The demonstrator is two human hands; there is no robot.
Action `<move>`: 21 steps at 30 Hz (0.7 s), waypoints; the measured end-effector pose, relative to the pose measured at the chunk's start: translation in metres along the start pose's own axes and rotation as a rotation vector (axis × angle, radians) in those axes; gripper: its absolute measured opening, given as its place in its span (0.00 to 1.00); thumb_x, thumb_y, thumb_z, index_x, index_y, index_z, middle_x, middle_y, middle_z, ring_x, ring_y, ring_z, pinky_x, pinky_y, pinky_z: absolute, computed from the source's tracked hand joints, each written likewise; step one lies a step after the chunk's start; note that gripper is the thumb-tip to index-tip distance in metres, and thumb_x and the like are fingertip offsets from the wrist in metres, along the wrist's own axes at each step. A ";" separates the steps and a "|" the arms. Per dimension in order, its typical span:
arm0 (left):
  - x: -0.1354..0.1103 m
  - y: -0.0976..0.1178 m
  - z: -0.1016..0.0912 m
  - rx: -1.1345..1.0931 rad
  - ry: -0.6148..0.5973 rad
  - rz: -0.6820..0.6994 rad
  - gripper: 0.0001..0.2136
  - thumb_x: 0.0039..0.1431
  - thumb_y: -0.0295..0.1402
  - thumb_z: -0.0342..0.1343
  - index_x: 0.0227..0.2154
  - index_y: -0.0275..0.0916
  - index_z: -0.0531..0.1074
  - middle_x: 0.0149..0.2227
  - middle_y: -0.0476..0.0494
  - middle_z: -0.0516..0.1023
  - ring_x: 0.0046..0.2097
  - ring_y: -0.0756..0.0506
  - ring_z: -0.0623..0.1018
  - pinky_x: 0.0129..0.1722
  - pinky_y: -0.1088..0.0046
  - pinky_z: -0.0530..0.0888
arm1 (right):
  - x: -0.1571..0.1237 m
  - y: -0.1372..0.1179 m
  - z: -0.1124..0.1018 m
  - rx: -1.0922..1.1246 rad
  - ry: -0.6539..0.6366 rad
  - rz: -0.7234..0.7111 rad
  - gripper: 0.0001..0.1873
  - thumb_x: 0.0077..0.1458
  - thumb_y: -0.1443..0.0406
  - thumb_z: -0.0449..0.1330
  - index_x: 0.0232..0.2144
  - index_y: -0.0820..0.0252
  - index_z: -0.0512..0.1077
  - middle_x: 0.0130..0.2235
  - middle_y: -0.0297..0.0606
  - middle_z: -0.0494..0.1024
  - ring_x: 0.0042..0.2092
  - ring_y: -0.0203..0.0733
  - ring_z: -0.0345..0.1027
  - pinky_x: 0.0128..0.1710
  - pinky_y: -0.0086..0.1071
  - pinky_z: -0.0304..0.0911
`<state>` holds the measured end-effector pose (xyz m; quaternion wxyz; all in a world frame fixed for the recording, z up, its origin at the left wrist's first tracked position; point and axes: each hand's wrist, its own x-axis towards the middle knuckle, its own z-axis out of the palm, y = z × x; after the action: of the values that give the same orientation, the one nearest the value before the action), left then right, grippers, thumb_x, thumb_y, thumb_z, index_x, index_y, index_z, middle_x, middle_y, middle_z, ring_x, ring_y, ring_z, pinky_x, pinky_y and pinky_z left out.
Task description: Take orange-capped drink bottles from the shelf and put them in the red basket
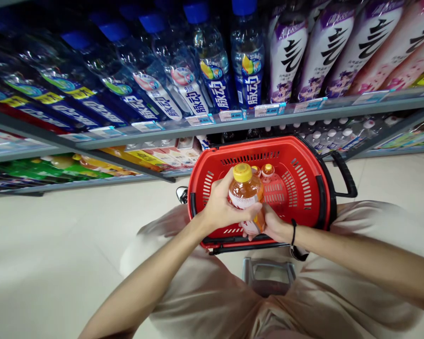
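Over the near left part of a red shopping basket (215,162), a drink bottle (245,190) with a yellow cap and amber liquid is held in both hands. My left hand (221,202) wraps round its left side, thumb across the front of the label. From the lower right, my right hand (268,223) supports the bottle near its base, its fingers partly hidden behind it. Inside the basket stand smaller-looking bottles (267,172) with yellow caps, one partly covered by the held bottle.
A shelf edge (169,125) with price tags runs behind the basket. Above it stand blue-capped bottles (215,66) and white-and-purple bottles (288,56). More drinks fill the lower shelf. The basket's black handle (346,176) sticks out right; a grey frame (268,270) lies between my knees.
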<state>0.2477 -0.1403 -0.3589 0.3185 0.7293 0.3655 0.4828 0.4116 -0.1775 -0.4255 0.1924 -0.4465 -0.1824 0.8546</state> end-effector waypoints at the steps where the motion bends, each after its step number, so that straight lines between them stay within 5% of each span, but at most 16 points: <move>1: 0.000 0.000 0.000 0.000 0.000 0.001 0.27 0.48 0.41 0.71 0.48 0.37 0.69 0.33 0.47 0.77 0.31 0.47 0.76 0.31 0.72 0.77 | 0.000 0.000 0.000 0.002 -0.012 -0.005 0.35 0.71 0.53 0.34 0.42 0.67 0.75 0.30 0.47 0.78 0.25 0.43 0.73 0.21 0.33 0.68; 21: 0.001 -0.001 0.001 -0.004 0.004 0.048 0.26 0.50 0.40 0.71 0.49 0.37 0.69 0.33 0.48 0.77 0.29 0.49 0.74 0.28 0.76 0.75 | -0.001 -0.002 0.003 0.007 0.036 0.028 0.36 0.72 0.54 0.32 0.40 0.68 0.75 0.28 0.47 0.78 0.23 0.43 0.72 0.19 0.32 0.67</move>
<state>0.2487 -0.1394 -0.3599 0.3075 0.7364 0.3475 0.4924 0.4101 -0.1770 -0.4221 0.1851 -0.4638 -0.1694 0.8497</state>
